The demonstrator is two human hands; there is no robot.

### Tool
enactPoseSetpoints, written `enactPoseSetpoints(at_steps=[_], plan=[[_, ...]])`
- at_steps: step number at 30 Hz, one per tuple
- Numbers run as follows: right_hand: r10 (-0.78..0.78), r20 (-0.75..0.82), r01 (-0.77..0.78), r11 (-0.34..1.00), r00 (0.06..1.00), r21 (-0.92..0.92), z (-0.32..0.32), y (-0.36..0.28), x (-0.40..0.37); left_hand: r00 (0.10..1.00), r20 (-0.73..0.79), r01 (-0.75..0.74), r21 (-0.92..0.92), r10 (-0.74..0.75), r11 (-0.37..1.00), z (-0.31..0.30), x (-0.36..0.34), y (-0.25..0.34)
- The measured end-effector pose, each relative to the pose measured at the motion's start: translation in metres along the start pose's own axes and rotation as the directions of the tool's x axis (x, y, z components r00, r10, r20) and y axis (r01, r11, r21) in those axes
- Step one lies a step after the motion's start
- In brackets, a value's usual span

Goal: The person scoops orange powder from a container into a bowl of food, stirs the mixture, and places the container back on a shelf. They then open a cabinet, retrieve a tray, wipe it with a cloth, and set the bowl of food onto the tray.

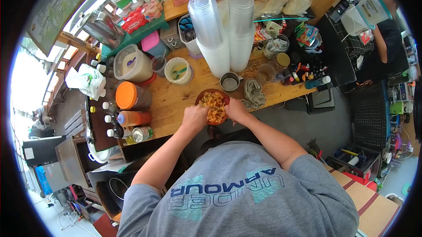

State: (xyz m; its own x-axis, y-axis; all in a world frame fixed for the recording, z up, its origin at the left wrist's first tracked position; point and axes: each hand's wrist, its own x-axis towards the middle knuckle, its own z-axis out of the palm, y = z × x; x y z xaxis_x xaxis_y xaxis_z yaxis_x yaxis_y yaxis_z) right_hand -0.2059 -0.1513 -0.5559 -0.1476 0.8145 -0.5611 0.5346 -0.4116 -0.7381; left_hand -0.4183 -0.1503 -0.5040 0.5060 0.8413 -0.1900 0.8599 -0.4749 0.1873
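Note:
A round reddish-brown bowl point(201, 98) full of orange-coated food pieces point(214, 105) is at the front edge of the wooden counter point(171, 113). My left hand point(195, 118) is closed at the bowl's left side, and my right hand point(236, 111) is closed at its right side. Both hands appear to grip the rim; the fingertips are partly hidden. Just behind the bowl stands a metal cup point(230, 82). A crumpled grey cloth point(253, 94) lies right of the cup, near my right hand.
Tall stacks of clear plastic cups point(207, 30) rise behind the bowl. Tubs, an orange-lidded jar point(126, 95) and bottles line the left side. Small bottles and jars crowd the right, with a blue bottle point(317, 82) at the edge. Another person's arm point(380, 43) shows at far right.

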Motion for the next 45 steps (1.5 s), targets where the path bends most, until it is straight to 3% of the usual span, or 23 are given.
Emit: enactPoseSetpoints(at_steps=[2,5,6,10,12,13,15,19,21,23,26,27,29,32,35,36,38,40,43,45], plan=[[-0.031,-0.022,0.030,0.999,0.999,-0.012,0.009,0.012,0.008,0.994,-0.103,0.021,-0.011,-0.022,1.000,-0.002,0.010,-0.008],[-0.050,-0.063,0.052,0.998,0.997,0.021,0.007,0.010,0.005,0.993,-0.115,0.008,-0.005,-0.009,1.000,0.036,0.006,0.004],[-0.050,-0.062,0.053,0.997,0.997,0.055,0.001,0.008,0.005,0.999,-0.040,-0.003,-0.016,0.003,1.000,0.031,0.002,0.008],[0.032,0.005,-0.032,0.998,0.999,0.048,-0.004,0.003,0.004,0.999,0.001,0.045,-0.023,-0.045,0.999,0.012,0.001,0.009],[-0.015,-0.067,0.017,0.999,0.998,0.032,-0.004,0.002,0.000,0.968,-0.221,0.116,-0.044,-0.123,0.992,0.016,0.015,0.000],[-0.015,-0.064,0.017,0.999,0.998,0.031,-0.002,0.004,0.000,0.967,-0.220,0.119,-0.045,-0.126,0.992,0.024,0.013,0.001],[-0.030,-0.029,0.031,0.999,0.999,0.029,-0.004,0.006,0.004,0.995,-0.037,0.095,-0.048,-0.097,0.994,0.031,0.012,0.008],[0.008,-0.015,-0.007,0.998,1.000,0.061,-0.002,0.007,0.004,0.999,-0.037,0.030,-0.020,-0.030,0.999,0.019,0.007,-0.004],[-0.012,-0.050,0.015,0.998,0.999,0.062,-0.001,0.008,0.005,0.981,-0.129,0.138,-0.045,-0.142,0.989,0.020,0.018,-0.009],[-0.014,-0.055,0.017,0.998,0.998,0.055,0.001,0.011,0.006,0.979,-0.183,0.072,-0.084,-0.087,0.994,0.039,0.014,-0.004],[-0.012,0.028,0.011,0.999,1.000,0.049,-0.006,0.013,0.009,0.998,0.056,0.036,-0.119,-0.030,0.992,0.012,0.000,0.010],[-0.004,0.033,0.001,0.997,0.999,0.080,-0.007,0.012,0.007,0.998,0.059,0.045,-0.122,-0.038,0.991,0.003,-0.011,0.011],[0.006,0.037,-0.010,0.993,0.999,0.119,-0.007,0.010,0.009,0.977,0.014,0.214,-0.132,-0.214,0.968,-0.008,-0.031,0.012],[0.021,0.045,-0.027,0.991,0.999,0.132,-0.003,0.012,0.008,0.970,0.165,0.195,-0.100,-0.177,0.976,0.002,-0.044,0.026],[0.025,-0.006,-0.024,0.995,1.000,0.097,0.002,0.016,0.012,0.971,0.044,0.240,-0.127,-0.237,0.962,0.029,-0.025,0.010],[0.059,0.028,-0.063,0.984,0.998,0.170,0.004,0.018,0.013,0.963,0.035,0.270,-0.156,-0.268,0.950,0.014,-0.022,0.012],[0.091,0.067,-0.104,0.967,0.994,0.233,0.003,0.021,0.013,0.956,0.054,0.293,-0.193,-0.288,0.937,-0.014,-0.033,0.023],[0.082,0.012,-0.083,0.970,0.997,0.230,0.005,0.018,0.011,0.955,0.115,0.291,-0.221,-0.272,0.931,-0.021,-0.047,0.029],[0.038,0.008,-0.039,0.989,0.999,0.140,0.004,0.008,0.005,0.973,0.037,0.228,-0.068,-0.226,0.971,0.019,-0.042,0.017],[0.037,0.016,-0.039,0.988,0.999,0.147,0.001,0.000,0.001,0.972,-0.023,0.233,-0.075,-0.235,0.970,0.019,-0.024,0.006]])
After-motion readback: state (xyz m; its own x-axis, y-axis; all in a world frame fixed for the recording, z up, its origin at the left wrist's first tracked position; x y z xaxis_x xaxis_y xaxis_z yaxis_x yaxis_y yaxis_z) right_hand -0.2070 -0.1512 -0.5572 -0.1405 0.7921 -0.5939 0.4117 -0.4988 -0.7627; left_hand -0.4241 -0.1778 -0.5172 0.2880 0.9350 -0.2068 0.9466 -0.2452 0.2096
